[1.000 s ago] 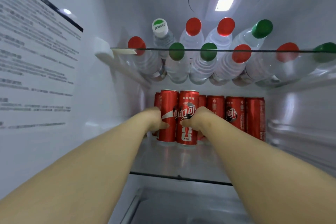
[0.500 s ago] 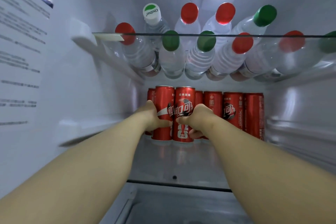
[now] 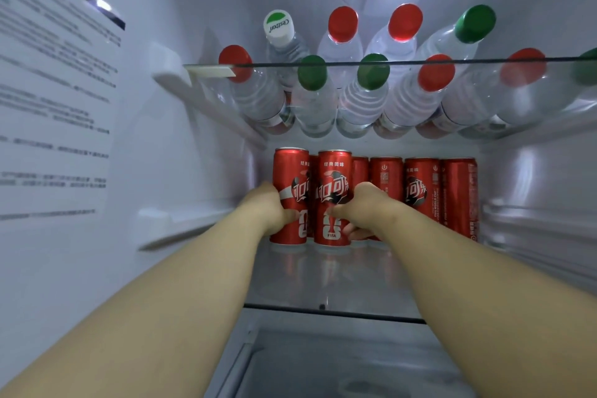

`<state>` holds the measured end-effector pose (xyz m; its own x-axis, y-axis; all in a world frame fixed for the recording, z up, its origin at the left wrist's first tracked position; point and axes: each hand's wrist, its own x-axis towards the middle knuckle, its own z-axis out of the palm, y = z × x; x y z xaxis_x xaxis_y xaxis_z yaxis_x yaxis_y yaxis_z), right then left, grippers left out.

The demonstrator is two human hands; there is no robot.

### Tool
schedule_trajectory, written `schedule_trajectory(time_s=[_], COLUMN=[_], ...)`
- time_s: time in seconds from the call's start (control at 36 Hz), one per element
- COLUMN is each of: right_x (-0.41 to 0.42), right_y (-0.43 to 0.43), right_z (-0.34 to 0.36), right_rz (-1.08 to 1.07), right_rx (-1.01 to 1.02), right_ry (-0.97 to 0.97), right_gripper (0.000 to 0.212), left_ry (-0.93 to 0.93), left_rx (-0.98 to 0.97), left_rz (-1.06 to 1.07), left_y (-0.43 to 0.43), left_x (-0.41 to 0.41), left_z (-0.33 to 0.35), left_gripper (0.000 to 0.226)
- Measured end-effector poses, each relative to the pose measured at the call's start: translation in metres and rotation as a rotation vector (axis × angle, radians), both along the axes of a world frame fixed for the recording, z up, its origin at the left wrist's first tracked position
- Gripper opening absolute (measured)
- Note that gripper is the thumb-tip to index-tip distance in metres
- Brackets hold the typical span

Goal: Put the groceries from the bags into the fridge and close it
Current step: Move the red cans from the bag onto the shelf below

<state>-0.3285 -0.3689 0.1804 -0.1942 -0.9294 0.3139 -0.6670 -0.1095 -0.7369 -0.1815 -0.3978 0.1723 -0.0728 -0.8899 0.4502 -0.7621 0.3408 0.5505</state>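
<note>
Two cola cans stand upright just beside each other on the lower glass shelf [image 3: 323, 284], a little above the middle of the view. The left hand [image 3: 271, 212] grips the left can [image 3: 289, 168] from its nine o'clock side, thumb laid across the front. The right hand [image 3: 366, 207] grips the right can [image 3: 334, 171] from its three o'clock side, thumb on the front and fingers curled low.

A row of cans [image 3: 423, 184] runs behind them toward three o'clock. At twelve o'clock, water bottles [image 3: 361, 100] lie on the upper glass shelf [image 3: 484, 61], with their caps toward the person. A printed sheet [image 3: 55, 90] covers the wall at nine o'clock, and a drawer [image 3: 323, 362] sits at six o'clock.
</note>
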Motion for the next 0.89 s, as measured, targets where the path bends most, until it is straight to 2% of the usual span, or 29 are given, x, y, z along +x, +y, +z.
schedule_trajectory(time_s=[0.11, 0.36, 0.47, 0.64, 0.89], right_x=[0.003, 0.005, 0.008, 0.013, 0.015], right_y=[0.001, -0.001, -0.003, -0.007, -0.008], right_z=[0.0, 0.0, -0.001, -0.001, -0.002], right_rz=[0.023, 0.083, 0.121, 0.102, 0.097], right_rx=[0.009, 0.007, 0.005, -0.015, -0.027], right_ry=[0.013, -0.001, -0.026, 0.022, 0.035], right_gripper=[0.023, 0.035, 0.029, 0.033, 0.037], left_ry=[0.015, 0.027, -0.001, -0.051, -0.102], left_rx=[0.026, 0.026, -0.044, -0.182, -0.227], left_rz=[0.008, 0.093, 0.135, 0.141, 0.185], left_y=[-0.001, -0.005, -0.005, -0.002, -0.001], left_x=[-0.001, -0.005, -0.006, -0.004, -0.004], left_z=[0.002, 0.006, 0.004, 0.001, 0.0], left_gripper=[0.056, 0.054, 0.06, 0.065, 0.064])
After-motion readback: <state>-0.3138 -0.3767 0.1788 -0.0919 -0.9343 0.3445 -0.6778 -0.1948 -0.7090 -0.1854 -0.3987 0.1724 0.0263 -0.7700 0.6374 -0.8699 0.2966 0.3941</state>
